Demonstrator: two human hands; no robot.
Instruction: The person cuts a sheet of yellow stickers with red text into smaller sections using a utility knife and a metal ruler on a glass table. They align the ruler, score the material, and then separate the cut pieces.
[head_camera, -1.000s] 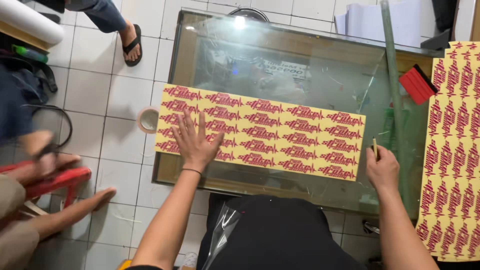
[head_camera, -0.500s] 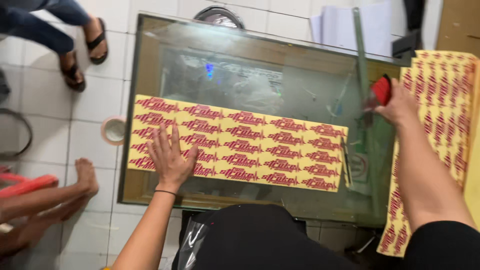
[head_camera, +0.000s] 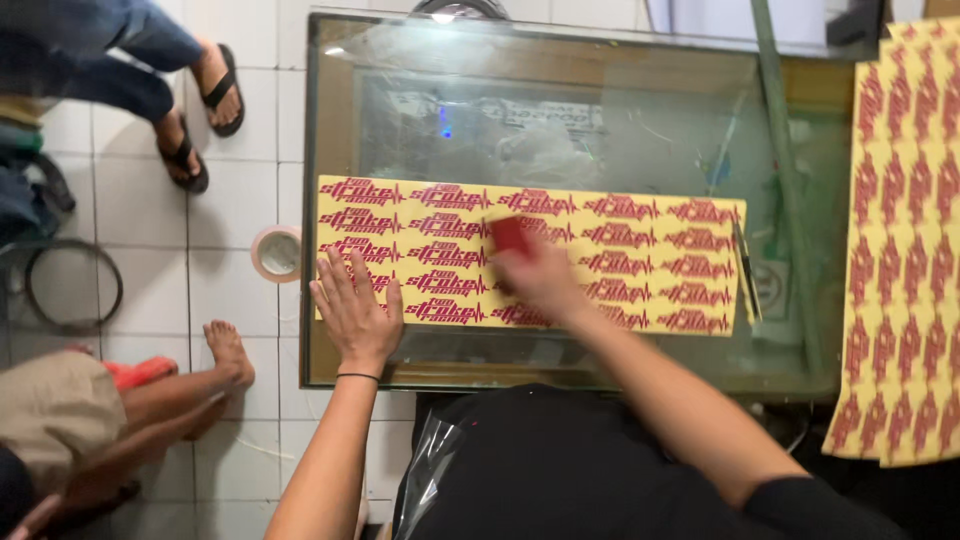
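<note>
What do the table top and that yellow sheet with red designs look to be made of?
The table top looks like clear glass: glossy, with reflections and items visible beneath. The yellow sheet seems thin sticker paper or vinyl, lying flat and matte, under the left hand and right hand.

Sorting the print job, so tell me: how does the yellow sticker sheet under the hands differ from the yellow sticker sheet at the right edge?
The yellow sticker sheet under the hands lies crosswise, flat on the glass tabletop; the yellow sticker sheet at the right edge runs lengthwise, off the glass. The left hand presses the first while the right hand holds a red squeegee on it; nothing touches the second. Both bear rows of red designs.
</note>
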